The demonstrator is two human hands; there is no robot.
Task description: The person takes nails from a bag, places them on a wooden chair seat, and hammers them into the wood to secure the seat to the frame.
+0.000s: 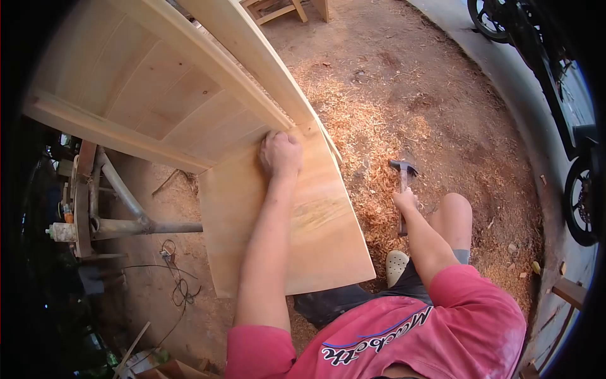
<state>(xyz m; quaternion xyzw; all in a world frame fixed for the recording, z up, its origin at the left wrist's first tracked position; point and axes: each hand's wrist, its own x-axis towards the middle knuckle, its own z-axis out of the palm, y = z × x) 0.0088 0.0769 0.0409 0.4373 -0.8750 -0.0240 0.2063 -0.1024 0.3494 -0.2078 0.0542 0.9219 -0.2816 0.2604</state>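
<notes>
My right hand [406,200] is wrapped round the handle of a claw hammer [404,168], which hangs upright, head up, above the shavings beside my knee. With curled fingers, my left hand [281,153] rests where a pale wooden sheet [297,234] meets the lower corner of a framed wooden panel [158,95]. What those fingers hold, if anything, is hidden. The sheet lies across my lap side and runs up to the frame. A thick wooden rail [259,57] of the same pale wood runs along the panel's right side.
Wood shavings [360,126] cover the dirt ground. A metal tube stand [126,227] is under the work at left, near a dark cable [180,284]. Wooden furniture [284,11] stands at the top. A motorbike [581,196] is at the right edge.
</notes>
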